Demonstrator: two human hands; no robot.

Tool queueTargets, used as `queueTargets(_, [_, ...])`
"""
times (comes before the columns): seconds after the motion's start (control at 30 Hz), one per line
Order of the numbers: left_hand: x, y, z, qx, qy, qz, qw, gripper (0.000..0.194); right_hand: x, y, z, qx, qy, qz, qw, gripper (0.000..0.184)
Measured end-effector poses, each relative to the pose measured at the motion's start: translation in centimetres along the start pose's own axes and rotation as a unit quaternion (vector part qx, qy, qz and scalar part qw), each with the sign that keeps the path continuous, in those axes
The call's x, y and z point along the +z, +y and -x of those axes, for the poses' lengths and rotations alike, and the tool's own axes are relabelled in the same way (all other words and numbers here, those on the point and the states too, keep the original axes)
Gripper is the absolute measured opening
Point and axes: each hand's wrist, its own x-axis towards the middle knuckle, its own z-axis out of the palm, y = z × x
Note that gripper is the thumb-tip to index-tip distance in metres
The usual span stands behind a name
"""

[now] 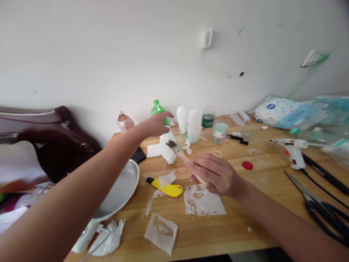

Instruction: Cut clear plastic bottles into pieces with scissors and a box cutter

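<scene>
My left hand (159, 124) reaches across the table with its index finger stretched out. Its other fingers close on the top of a white paper-covered bottle (167, 150), though part of that grip is hidden. In my right hand (214, 173) is a paintbrush (183, 155), its handle pinched and its dark bristles pointing up and left at the bottle's side. Torn tissue paper (207, 203) lies below my right hand. A yellow box cutter (170, 189) rests to its left, and another torn tissue piece (160, 233) lies nearer the front edge.
Two white-coated bottles (194, 125) and labelled clear bottle pieces (220, 131) stand behind. A green-capped bottle (156, 107) is near the wall. At left sits a metal basin (120, 189). On the right are a glue gun (294, 151), scissors (313, 203) and a red cap (247, 165).
</scene>
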Motion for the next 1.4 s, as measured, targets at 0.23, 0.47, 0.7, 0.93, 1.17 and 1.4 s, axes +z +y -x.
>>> queueTargets(0.23, [-1.0, -0.4, -0.3, 0.031, -0.056, -0.031, 0.997, 0.051, 3.8, 0.5, 2.5, -0.019, -0.060, -0.019, 0.998, 0.024])
queueTargets(0.47, [-1.0, -0.4, -0.5, 0.020, -0.047, -0.018, 0.999, 0.051, 2.7, 0.2, 3.0, 0.013, -0.045, -0.088, 0.995, 0.023])
queueTargets(0.7, [-1.3, -2.0, -1.8, 0.069, -0.073, -0.037, 0.994, 0.057, 0.9, 2.1, 0.7, 0.016, 0.048, -0.023, 0.998, 0.032])
queueTargets(0.93, [-1.5, -3.8, -2.5, 0.096, -0.088, -0.011, 0.991, 0.057, 4.8, 2.1, 2.8, -0.009, -0.047, -0.067, 0.997, 0.023])
queueTargets(1.17, [-2.0, -6.0, -2.5, 0.081, -0.080, -0.001, 0.994, 0.055, 4.5, 2.0, 3.0, 0.013, -0.074, -0.112, 0.991, 0.018])
queueTargets(1.4, [-1.7, -7.0, -2.2, 0.091, -0.065, 0.015, 0.994, 0.052, 2.1, 2.7, 0.8, 0.001, 0.039, -0.035, 0.999, 0.032])
